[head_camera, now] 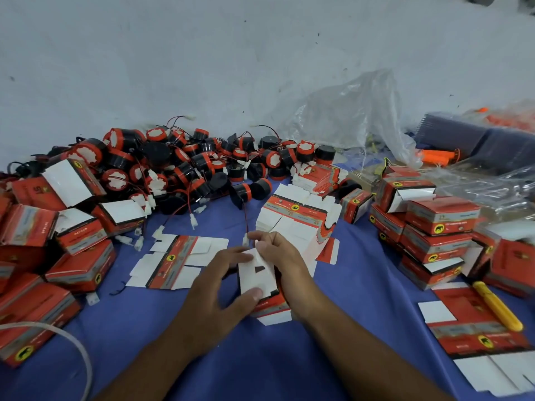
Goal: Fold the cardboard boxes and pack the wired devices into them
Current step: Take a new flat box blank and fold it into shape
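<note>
The small red-and-white cardboard box point(258, 280) sat half-folded mid-worktop, white flaps up. Flat unfolded red-and-white box blanks point(173, 261) lay just left of it. The round black-and-orange wired devices point(185, 166) were heaped behind, finished red boxes point(434, 227) stacked at right.

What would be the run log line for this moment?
step: folding flaps | left hand: on box | right hand: on box | device inside: cannot tell
</note>
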{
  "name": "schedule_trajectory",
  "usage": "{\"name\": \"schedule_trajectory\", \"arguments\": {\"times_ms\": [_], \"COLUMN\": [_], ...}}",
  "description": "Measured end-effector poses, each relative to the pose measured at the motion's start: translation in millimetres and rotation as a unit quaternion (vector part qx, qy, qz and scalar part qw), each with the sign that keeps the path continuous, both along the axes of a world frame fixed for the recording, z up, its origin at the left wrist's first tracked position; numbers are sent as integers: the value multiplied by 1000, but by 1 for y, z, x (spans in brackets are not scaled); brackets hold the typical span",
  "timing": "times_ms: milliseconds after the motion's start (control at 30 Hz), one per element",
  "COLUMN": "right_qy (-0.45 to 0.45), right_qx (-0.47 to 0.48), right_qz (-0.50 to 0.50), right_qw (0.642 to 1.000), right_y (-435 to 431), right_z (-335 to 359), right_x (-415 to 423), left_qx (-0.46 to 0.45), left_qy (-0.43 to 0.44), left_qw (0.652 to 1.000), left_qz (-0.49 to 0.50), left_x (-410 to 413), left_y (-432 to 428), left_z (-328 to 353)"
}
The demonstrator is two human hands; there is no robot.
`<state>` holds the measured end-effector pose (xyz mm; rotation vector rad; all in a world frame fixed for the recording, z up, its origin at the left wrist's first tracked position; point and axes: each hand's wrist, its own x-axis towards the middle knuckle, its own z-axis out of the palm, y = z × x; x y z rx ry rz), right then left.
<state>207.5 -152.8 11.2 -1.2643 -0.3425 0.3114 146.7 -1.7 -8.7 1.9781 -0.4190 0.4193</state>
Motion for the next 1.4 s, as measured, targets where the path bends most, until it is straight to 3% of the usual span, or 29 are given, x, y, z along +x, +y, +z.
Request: {"name": "schedule_trajectory", "arguments": {"times_ms": [100, 233, 367, 500, 667, 933, 1400], "right_qy": [-13, 23, -17, -48, -153, -218, -160], "right_qx": [-3, -38, -66, -67, -135, -156, -145], "right_qz": [16, 64, 73, 82, 66, 57, 27], "right_qw": [1000, 997, 995, 993, 977, 962, 976], "right_y": [0, -4, -5, -9, -11, -8, 4], "right_z": [1, 11, 11, 15, 13, 10, -6], "right_x": [0, 4, 2, -1, -3, -5, -1], "left_qx": [41, 67, 135, 160, 196, 206, 194], "left_qy": [-46, -122, -221, -260, -287, -298, -275], "left_qw": [998, 986, 949, 926, 910, 901, 915], "left_qz": [7, 92, 177, 221, 226, 236, 220], "left_x": [0, 3, 9, 10, 11, 10, 8], "left_y": [-2, -1, 4, 2, -1, -3, -3], "left_z": [2, 2, 0, -1, -1, 1, 5]}}
